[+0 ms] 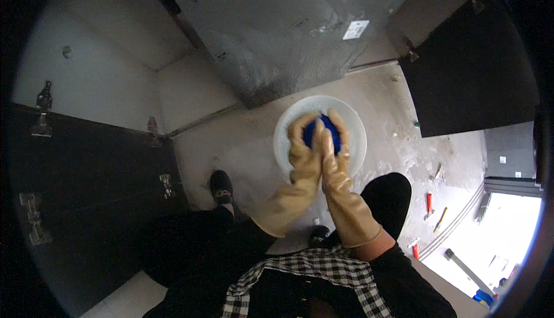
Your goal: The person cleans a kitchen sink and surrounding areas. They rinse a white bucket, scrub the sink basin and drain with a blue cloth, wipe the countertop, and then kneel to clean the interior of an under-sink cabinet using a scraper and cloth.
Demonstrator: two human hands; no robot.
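Note:
Both my hands wear tan rubber gloves and meet over a round white bucket (357, 142) on the floor. Between them they press a dark blue sponge or cloth (327, 123); its exact kind cannot be made out. My left hand (301, 153) wraps its left side, slightly blurred. Around the right side curl the fingers of my right hand (337, 158), its thumb beside the left thumb. The gloves cover part of the blue thing and the bucket's near rim. What lies in the bucket is hard to see.
Dark cabinet doors with metal hinges (42, 110) stand at left and right. A smeared grey panel (277, 36) rises ahead. Red-handled scrapers (429, 203) and a yellow-handled tool (440, 219) lie at right. White residue marks the floor (389, 162). My shoe (221, 186) is left of the bucket.

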